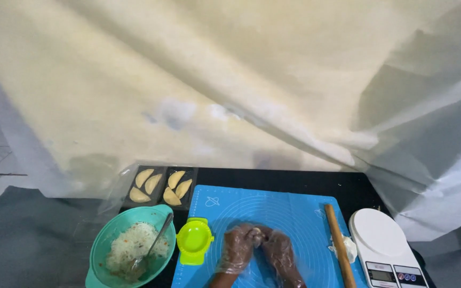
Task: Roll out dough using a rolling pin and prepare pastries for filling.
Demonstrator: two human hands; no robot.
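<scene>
Barely visible, dough (255,232) between hands (258,249)

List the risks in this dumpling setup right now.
1. The wooden rolling pin lies loose beside the white kitchen scale and might roll against it.
2. The left hand and right hand, in thin clear plastic gloves, squeeze a small dough piece; it may tear.
3. The metal spoon leaning in the teal bowl could tip out.
</scene>
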